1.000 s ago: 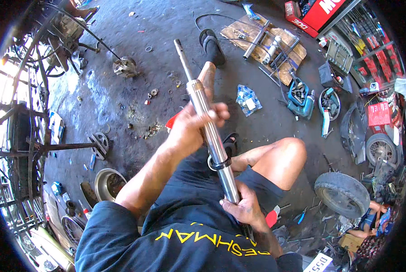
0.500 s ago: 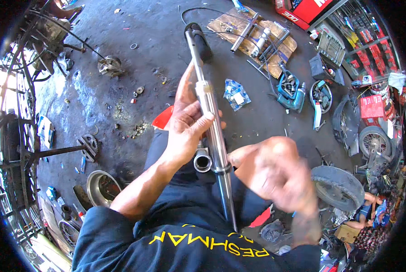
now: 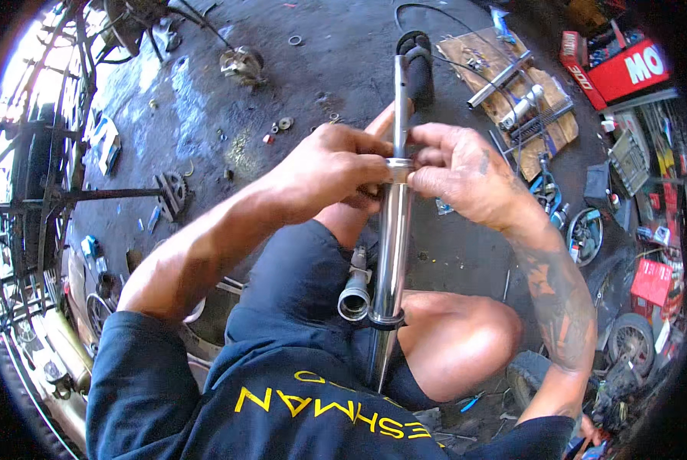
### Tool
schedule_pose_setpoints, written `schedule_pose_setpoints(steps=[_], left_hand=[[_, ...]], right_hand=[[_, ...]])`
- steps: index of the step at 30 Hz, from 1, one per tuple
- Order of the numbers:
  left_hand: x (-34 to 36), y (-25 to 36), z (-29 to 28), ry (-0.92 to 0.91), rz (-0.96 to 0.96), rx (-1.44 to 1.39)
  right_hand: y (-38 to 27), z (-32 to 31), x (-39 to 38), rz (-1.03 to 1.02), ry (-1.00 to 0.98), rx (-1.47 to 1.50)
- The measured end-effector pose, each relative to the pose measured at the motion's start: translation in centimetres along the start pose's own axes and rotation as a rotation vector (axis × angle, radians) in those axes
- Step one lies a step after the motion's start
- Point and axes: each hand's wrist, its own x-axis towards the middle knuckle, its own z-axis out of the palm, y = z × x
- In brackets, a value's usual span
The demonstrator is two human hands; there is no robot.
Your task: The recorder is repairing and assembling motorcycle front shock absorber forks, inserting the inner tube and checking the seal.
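Observation:
A shiny metal fork tube (image 3: 394, 245) stands nearly lengthwise before me between my legs, its lower end against my shirt. Around its upper part sits a pale metal collar (image 3: 398, 170), above which a thinner, dull rod (image 3: 400, 107) with small holes sticks out. My left hand (image 3: 332, 165) pinches at the collar from the left, fingertips partly hidden behind the tube. From the right, the thumb and fingers of my right hand (image 3: 466, 172) close on the same collar, slightly blurred. Lower down, a dark ring (image 3: 385, 318) circles the tube. Beside it is an open-ended grey metal pipe (image 3: 353, 303).
A wooden board (image 3: 554, 92) with metal tubes and a spring lies on the dark floor at the far right. Near it are a power drill (image 3: 546, 195) and a round bowl of parts (image 3: 585, 236). Metal framework (image 3: 29, 176) stands along the left; loose rings and a sprocket (image 3: 171, 198) lie nearby.
My left hand has moved up from the tube's middle to the collar. My right hand, earlier blurred near my right knee, has come up to the collar too. The view has shifted.

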Motion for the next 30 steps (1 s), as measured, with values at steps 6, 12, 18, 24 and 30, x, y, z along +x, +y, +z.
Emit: schedule_pose_setpoints(steps=[6, 12, 18, 24, 30], left_hand=[[2.4, 0.6, -0.4, -0.183, 0.104, 0.153], [3.7, 1.8, 0.0, -0.352, 0.211, 0.495], [4.4, 3.0, 1.4, -0.199, -0.151, 0.153], [7.7, 0.3, 2.0, -0.213, -0.025, 0.121], [7.4, -1.2, 3.3, -0.074, 0.034, 0.103]], right_hand=[[-1.0, 0.2, -0.1, 0.041, 0.121, -0.327], [-2.8, 0.6, -0.4, 0.175, 0.158, -0.492], [-2.0, 0.9, -1.0, 0.093, 0.276, -0.543], [-1.2, 1.1, -1.4, 0.166, 0.331, -0.466], [-0.5, 1.3, -1.1, 0.185, 0.326, -0.521]])
